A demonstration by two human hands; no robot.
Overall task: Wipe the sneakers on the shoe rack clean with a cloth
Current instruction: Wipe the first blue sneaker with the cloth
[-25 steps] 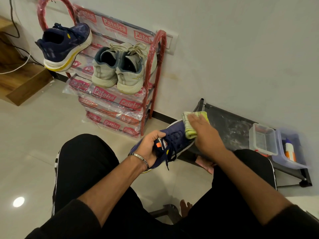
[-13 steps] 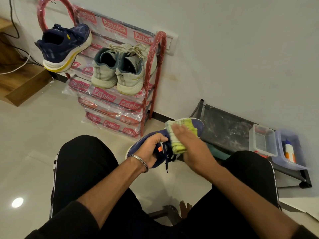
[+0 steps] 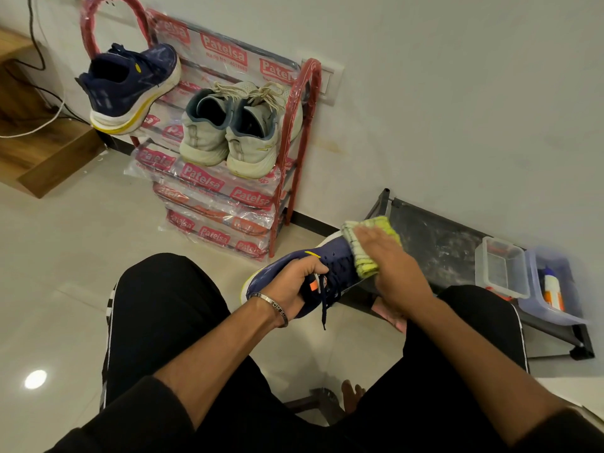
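Right now we hold a navy sneaker (image 3: 330,273) out over our knees, above the floor (image 3: 65,256). Our left hand (image 3: 291,289) grips it at the heel end, fingers curled round the collar just beside the orange tab, a metal bangle (image 3: 271,304) on that wrist. Our right hand (image 3: 389,266) lies across the toe end, clasping a yellow-green cloth (image 3: 366,246) against the upper; the cloth folds over the shoe's front and our fingers cover most of it. A dark lace hangs loose below the sneaker.

Against the wall stands the red shoe rack (image 3: 294,142), its shelves wrapped in printed plastic. On its top shelf sits the matching navy sneaker (image 3: 130,89), heel toward us and tilted, and next to it a pair of pale grey sneakers (image 3: 228,132), side by side and touching.

To our right a low black stand (image 3: 441,243) leans by the wall, carrying a clear plastic box (image 3: 501,266) and a bluish tub (image 3: 552,286) with a white-and-orange bottle (image 3: 552,289) inside.
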